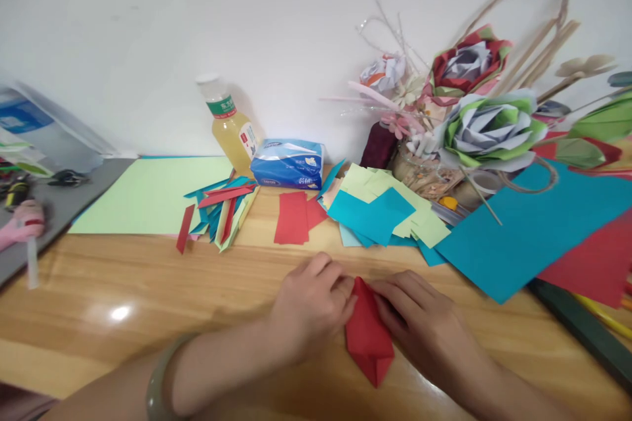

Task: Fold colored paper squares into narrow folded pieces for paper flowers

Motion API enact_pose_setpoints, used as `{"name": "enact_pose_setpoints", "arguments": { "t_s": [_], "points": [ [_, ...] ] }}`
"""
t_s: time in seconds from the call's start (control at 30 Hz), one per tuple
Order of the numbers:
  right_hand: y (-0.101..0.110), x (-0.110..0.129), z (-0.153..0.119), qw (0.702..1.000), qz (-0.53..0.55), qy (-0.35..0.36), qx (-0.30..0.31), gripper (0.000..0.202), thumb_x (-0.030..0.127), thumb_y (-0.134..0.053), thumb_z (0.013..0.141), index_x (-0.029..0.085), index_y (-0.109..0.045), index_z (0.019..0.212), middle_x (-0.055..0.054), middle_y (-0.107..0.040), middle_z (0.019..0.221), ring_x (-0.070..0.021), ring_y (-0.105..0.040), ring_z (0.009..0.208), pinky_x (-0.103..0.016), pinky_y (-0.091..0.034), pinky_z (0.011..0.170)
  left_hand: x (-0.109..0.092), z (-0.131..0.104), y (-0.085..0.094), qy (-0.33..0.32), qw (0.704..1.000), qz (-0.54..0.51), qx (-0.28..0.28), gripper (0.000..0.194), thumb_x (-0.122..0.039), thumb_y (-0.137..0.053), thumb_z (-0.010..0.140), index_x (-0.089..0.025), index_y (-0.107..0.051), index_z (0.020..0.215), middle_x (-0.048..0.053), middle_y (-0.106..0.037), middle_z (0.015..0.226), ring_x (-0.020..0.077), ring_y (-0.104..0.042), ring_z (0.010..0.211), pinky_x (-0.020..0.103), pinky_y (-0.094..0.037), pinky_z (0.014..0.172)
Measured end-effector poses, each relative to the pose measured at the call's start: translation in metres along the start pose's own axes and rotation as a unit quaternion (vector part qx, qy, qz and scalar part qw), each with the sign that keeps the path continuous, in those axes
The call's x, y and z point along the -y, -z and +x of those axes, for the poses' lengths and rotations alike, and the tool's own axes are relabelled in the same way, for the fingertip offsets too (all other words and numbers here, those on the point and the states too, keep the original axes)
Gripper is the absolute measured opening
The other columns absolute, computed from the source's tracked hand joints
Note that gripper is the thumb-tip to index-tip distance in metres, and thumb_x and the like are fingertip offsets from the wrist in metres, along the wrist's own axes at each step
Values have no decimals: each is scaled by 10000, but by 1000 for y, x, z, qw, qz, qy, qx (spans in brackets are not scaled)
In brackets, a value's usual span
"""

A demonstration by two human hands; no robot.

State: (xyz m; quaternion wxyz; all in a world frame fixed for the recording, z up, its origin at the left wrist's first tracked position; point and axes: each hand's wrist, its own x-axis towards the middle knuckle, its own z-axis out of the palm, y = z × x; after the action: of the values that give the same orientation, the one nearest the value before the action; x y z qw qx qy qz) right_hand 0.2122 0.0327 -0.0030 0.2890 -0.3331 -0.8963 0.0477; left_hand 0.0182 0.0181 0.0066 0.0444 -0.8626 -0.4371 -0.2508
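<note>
A folded piece of red paper (369,335) lies on the wooden table in front of me, with pointed ends at top and bottom. My left hand (316,302) is closed on its upper left edge, fingers curled in. Along the upper right edge, my right hand (419,309) presses with its fingers held together; the thumb is mostly hidden. A bangle (165,375) circles my left wrist. Just beyond my hands lie red paper rectangles (291,218), and to their right a loose pile of green and blue paper pieces (378,214).
Folded paper strips (222,207) lie on light green sheets (148,194) at left. A drink bottle (230,128) and a tissue pack (289,164) stand by the wall. Paper flowers (488,128) rise at right above large blue sheets (513,237). A pink glue gun (24,223) rests far left.
</note>
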Motion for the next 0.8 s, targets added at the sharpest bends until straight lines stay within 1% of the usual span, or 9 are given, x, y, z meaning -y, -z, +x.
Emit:
{"name": "enact_pose_setpoints", "arguments": {
  "t_s": [0.1, 0.2, 0.37, 0.47, 0.57, 0.67, 0.8],
  "points": [
    [-1, 1, 0, 1000, -4, -6, 4, 146, 121, -430, 904, 150, -570, 929, -73, -631, 815, -186, -589, 725, -319, -510, 617, 1, 1, 1, 14, 999, -28, 14, 181, -220, -497, 883, -136, -655, 861, 46, -600, 742, 190, -514, 746, 290, -495, 607],
    [-1, 2, -2, 1000, -12, 5, 2, 162, 115, -417, 907, 134, -570, 956, -85, -628, 834, -193, -586, 747, -326, -513, 637, 1, 1, 0, 10, 999, -49, 5, 172, -181, -495, 883, -146, -655, 829, 34, -599, 727, 172, -509, 727, 270, -485, 606],
    [-3, 4, -6, 999, -29, 13, 15, 204, 114, -381, 914, 127, -576, 975, -99, -622, 856, -193, -576, 760, -321, -512, 631, -2, -1, -5, -32, 999, 3, -41, 240, -99, -445, 880, -149, -632, 738, 16, -588, 669, 158, -500, 667, 246, -417, 511],
    [-3, 4, -5, 999, -44, 24, 18, 214, 109, -376, 908, 114, -582, 965, -108, -617, 843, -199, -566, 749, -324, -510, 613, -3, -2, -7, -52, 997, 18, -56, 296, -86, -406, 896, -151, -601, 683, 14, -572, 651, 153, -500, 648, 250, -399, 500],
    [-2, 5, -3, 998, -53, 29, 21, 225, 111, -366, 906, 107, -587, 948, -113, -614, 831, -203, -561, 742, -323, -508, 602, -3, -4, -8, -69, 996, 15, -55, 333, -80, -379, 906, -153, -582, 653, 16, -559, 646, 153, -496, 639, 251, -397, 505],
    [-1, 5, -2, 998, -54, 29, 19, 251, 113, -345, 907, 122, -596, 921, -109, -614, 811, -200, -564, 728, -315, -503, 585, -2, -4, -8, -92, 995, 19, -42, 323, -77, -380, 905, -149, -580, 661, 19, -552, 653, 157, -492, 639, 252, -393, 505],
    [0, 6, -3, 998, -60, 30, 14, 274, 106, -333, 907, 121, -606, 917, -108, -611, 794, -201, -561, 711, -313, -491, 567, 0, -4, -7, -99, 994, 27, -24, 310, -84, -379, 910, -149, -581, 684, 20, -548, 665, 153, -489, 649, 247, -398, 521]
  ]
}}
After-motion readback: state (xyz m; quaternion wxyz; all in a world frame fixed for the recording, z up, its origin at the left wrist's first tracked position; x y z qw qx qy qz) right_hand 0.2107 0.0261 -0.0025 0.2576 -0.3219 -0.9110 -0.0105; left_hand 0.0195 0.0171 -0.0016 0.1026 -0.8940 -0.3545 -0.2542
